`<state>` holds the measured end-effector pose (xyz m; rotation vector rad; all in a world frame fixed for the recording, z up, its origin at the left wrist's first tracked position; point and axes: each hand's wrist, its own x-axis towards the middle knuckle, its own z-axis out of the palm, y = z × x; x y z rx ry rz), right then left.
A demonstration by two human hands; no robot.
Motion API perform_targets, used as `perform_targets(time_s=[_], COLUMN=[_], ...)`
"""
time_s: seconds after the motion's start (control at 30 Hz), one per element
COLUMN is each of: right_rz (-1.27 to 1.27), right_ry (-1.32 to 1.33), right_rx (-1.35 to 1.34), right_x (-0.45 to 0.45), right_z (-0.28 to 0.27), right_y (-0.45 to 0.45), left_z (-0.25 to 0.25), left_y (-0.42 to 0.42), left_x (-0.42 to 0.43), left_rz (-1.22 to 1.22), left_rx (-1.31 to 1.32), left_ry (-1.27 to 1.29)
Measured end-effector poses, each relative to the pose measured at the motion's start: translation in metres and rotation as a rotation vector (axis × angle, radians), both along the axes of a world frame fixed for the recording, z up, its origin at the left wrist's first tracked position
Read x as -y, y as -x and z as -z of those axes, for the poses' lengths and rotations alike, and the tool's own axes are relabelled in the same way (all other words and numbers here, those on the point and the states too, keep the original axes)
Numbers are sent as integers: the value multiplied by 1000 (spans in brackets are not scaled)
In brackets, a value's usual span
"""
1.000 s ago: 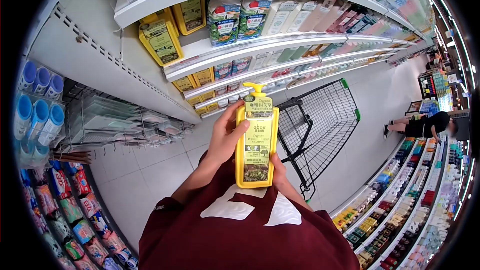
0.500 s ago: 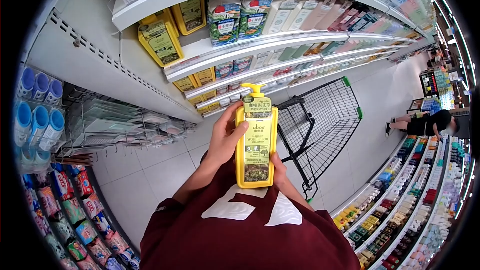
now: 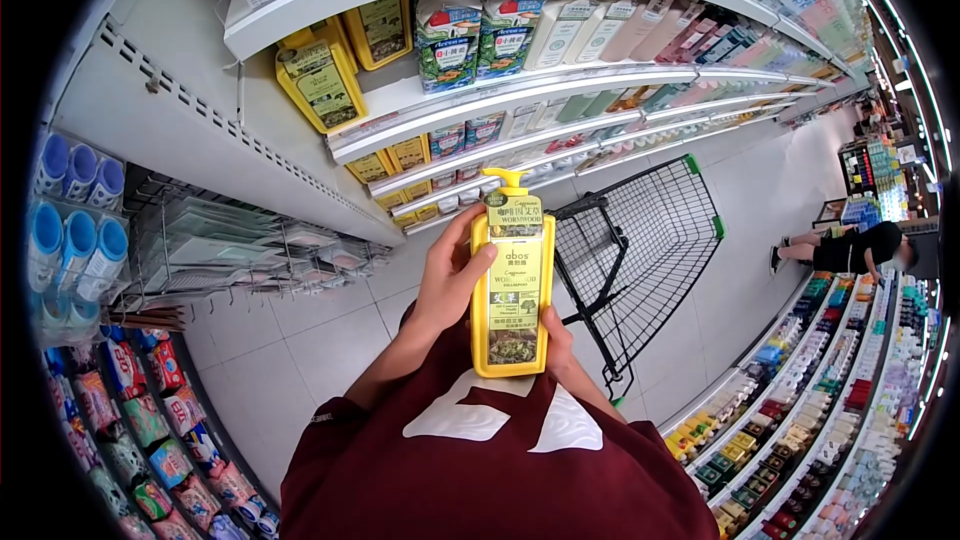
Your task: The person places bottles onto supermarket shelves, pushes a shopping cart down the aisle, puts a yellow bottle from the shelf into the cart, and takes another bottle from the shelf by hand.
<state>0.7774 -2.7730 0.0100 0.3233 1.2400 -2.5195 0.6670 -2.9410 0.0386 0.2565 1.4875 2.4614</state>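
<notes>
In the head view, a yellow shampoo bottle (image 3: 514, 290) with a pump top is held upright in front of my chest, its printed label facing me. My left hand (image 3: 455, 265) grips its left side, the thumb lying along the edge of the label. Lower down on the right side, my right hand (image 3: 560, 342) holds the bottle too; most of its fingers are hidden behind it. Similar yellow bottles (image 3: 322, 78) stand on the shelf ahead to the left.
A black wire shopping cart (image 3: 645, 250) with green corners stands just beyond the bottle to the right. White shelves (image 3: 520, 100) of bottles curve across the front. Packaged goods (image 3: 165, 430) fill a rack at lower left. A person in black (image 3: 855, 247) is at the far right by another shelf.
</notes>
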Motion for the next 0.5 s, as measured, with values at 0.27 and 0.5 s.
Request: perform_targets(time_s=[0.27, 0.5], right_rz=[15, 7], right_ry=[-12, 4], right_rx=[9, 24], right_x=[0, -1], right_z=[0, 1], right_y=[-2, -5], left_z=[0, 6], left_y=[-2, -5], left_x=[0, 2], left_rz=[1, -16], left_rx=[3, -99], left_ry=[-3, 145])
